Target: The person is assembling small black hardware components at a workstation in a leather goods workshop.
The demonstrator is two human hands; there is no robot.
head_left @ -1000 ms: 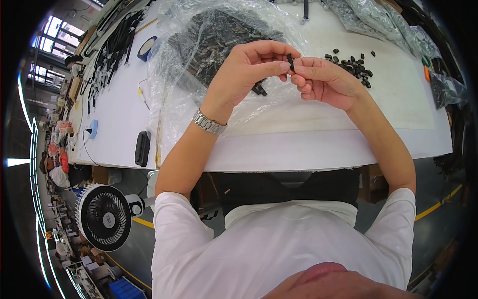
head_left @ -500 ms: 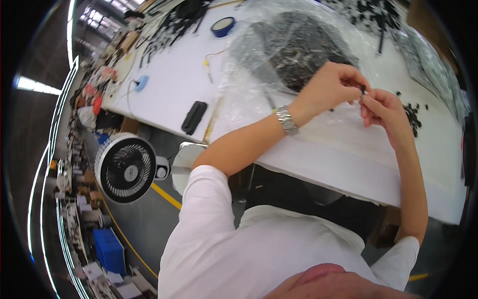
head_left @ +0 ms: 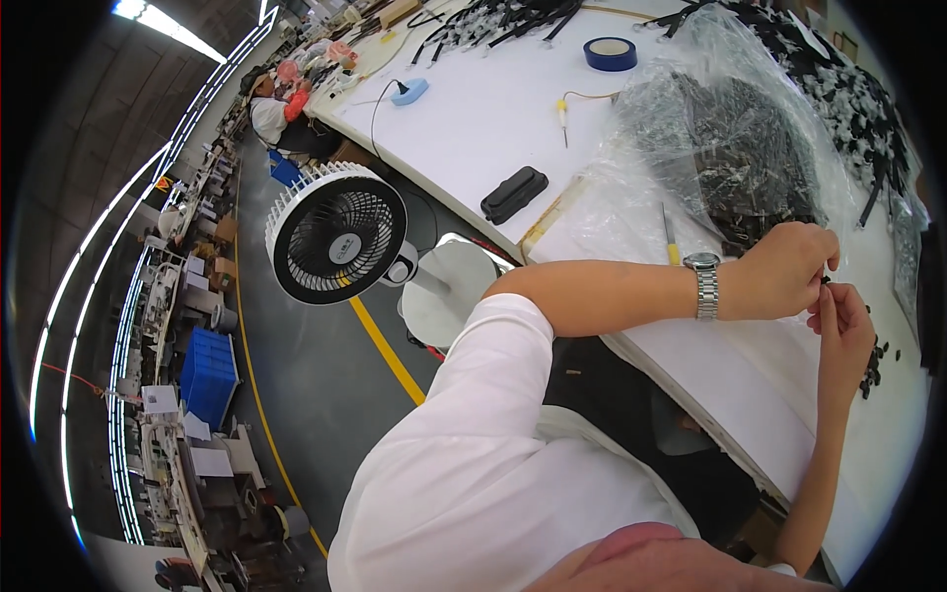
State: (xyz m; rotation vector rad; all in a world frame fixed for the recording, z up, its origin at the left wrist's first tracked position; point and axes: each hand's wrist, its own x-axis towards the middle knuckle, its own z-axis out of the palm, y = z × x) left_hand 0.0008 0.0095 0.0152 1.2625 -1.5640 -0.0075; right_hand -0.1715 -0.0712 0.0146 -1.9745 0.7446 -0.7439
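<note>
Fingers of left hand (head_left: 784,268) and right hand (head_left: 844,331) pinched nearly shut, tips meeting on a small black part (head_left: 825,280), barely visible, held above the table's (head_left: 473,118) right side. Whether being fitted or pulled apart: cannot tell. Loose black pieces (head_left: 872,360) just right of the hands, lying on the table, seemingly done or waiting. Clear bag (head_left: 730,148) of dark parts just beyond, still well filled, so plenty left, by the look of it. Fan (head_left: 338,234) on the floor, left.

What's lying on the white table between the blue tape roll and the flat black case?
In the head view, a small yellow-handled tool with a thin wire lies between the blue tape roll and the black case.
</note>
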